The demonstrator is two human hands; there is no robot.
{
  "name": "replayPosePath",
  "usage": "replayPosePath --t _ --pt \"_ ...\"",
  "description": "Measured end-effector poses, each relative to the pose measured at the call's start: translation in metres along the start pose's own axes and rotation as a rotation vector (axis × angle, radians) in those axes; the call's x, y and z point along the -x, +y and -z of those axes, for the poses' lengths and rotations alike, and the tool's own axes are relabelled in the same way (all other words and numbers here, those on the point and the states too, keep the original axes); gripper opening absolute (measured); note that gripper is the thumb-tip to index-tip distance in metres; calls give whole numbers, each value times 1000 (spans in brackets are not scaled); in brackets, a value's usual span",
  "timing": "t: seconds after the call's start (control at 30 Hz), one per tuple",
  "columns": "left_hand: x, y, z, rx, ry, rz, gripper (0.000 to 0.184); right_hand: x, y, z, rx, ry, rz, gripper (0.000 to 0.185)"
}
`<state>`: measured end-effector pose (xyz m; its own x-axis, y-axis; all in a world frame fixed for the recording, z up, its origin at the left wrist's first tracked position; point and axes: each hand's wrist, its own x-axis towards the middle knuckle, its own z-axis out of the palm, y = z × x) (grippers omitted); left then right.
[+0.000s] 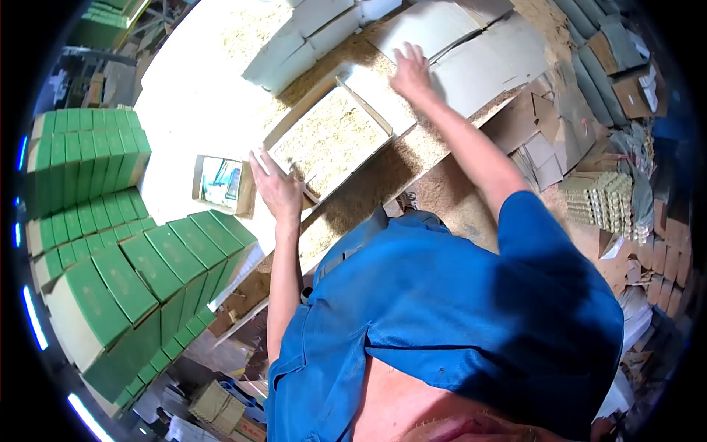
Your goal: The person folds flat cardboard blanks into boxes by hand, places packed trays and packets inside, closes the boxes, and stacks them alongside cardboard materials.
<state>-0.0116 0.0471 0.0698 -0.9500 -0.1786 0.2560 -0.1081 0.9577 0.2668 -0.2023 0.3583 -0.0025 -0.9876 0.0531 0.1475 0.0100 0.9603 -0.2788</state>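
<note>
My left hand (277, 188) has its fingers stretched out at the near left corner of a shallow open box (389, 127) filled with pale, sawdust-like shavings (331, 136). Whether its fingertips touch the box is hard to tell. Just left of that hand stands a small open carton (197, 177) with blue and white packets (221, 180) inside. My right hand (412, 72) is at the left edge of flat white cardboard sheets (493, 62), fingers apart and nothing visible in them. It may be touching the sheets; its palm is hidden.
Stacked green boxes (151, 265) crowd the left side. White cartons (302, 51) line the back of the table, whose surface (173, 110) is brightly lit. Loose shavings lie along the front edge. Bundled brown tubes (600, 199) and grey stacks (596, 81) stand on the right.
</note>
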Motion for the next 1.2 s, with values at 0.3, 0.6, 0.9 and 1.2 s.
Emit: replayPosePath --t 0.3,0.6,0.9,1.2 --pt "-22 20 -33 -163 -513 -371 88 74 112 5 161 -239 -310 78" --pt "-28 22 -63 -160 -648 -282 88 89 126 -14 109 -199 -195 75" --pt "-22 15 -44 202 -371 -269 59 51 181 -25 -92 139 -81 40" --pt "17 -82 9 544 293 341 15 20 36 171 103 196 -173 26"
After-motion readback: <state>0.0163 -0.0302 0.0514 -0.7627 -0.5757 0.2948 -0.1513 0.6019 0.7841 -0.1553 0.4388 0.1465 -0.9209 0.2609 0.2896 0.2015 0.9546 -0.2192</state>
